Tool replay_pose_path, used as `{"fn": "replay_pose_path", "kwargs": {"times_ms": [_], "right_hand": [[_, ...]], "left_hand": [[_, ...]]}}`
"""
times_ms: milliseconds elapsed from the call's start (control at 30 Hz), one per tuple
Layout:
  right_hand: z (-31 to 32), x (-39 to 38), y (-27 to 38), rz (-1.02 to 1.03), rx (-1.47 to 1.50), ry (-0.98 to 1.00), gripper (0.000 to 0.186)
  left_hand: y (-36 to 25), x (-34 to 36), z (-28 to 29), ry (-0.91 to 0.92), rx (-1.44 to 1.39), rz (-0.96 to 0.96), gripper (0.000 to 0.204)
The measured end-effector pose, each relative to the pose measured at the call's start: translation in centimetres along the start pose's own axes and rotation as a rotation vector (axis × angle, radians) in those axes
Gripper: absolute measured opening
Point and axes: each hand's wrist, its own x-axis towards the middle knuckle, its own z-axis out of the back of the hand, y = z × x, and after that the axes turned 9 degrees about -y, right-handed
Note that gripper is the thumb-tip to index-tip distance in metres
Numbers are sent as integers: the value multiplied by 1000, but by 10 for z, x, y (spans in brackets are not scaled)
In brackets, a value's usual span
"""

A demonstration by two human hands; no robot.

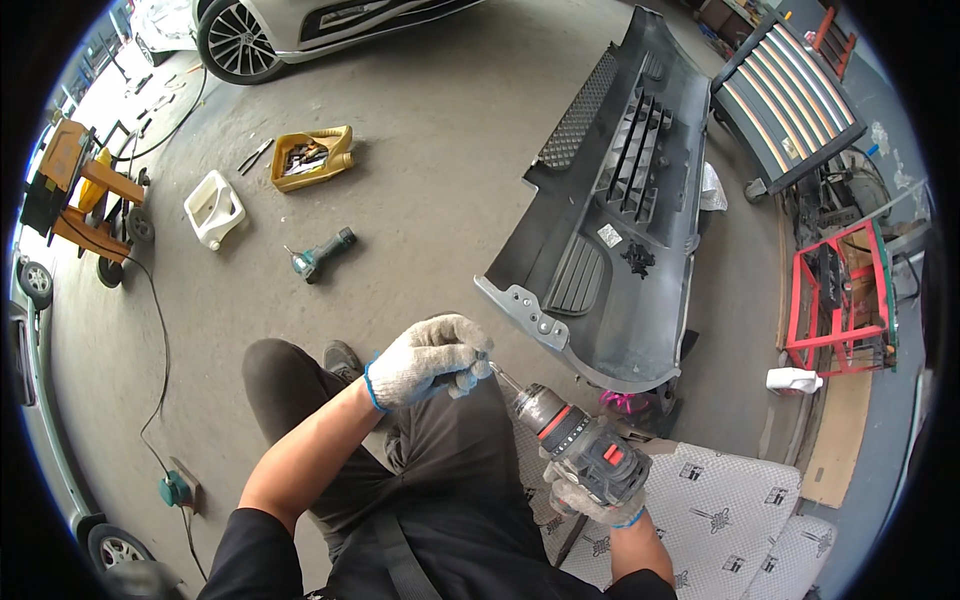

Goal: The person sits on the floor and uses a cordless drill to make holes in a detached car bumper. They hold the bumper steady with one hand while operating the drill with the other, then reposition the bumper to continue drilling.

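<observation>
The gloved right hand (592,500) grasps the cordless drill (590,450) above the patterned mat (735,505); its bit (508,378) points toward the gloved left hand (432,360), curled near the tip; whether that pinches anything, I cannot tell; a bumper (640,300) lies ahead.

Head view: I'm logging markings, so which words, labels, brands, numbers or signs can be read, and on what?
No text reads clearly.
Held drill: tiny marks on its collar, too small to read.
Car bumper: white label, print too small to read.
Quilted mat: repeated dark emblems; no words I can make out.
</observation>
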Motion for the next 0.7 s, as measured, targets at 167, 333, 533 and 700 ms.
{"fn": "replay_pose_path", "kwargs": {"times_ms": [167, 333, 533, 700], "right_hand": [[6, 10, 15, 158, -241, 39, 59], [2, 19, 39, -291, 419, -89, 54], [15, 24, 46, 204, -419, 48, 54], [14, 25, 48, 139, -202, 10, 59]], "left_hand": [[-4, 2, -8, -15, 77, 14, 22], [-3, 9, -10, -30, 131, -29, 19], [-3, 14, -13, -53, 256, -63, 17], [-4, 17, -13, -43, 354, -86, 20]]}}
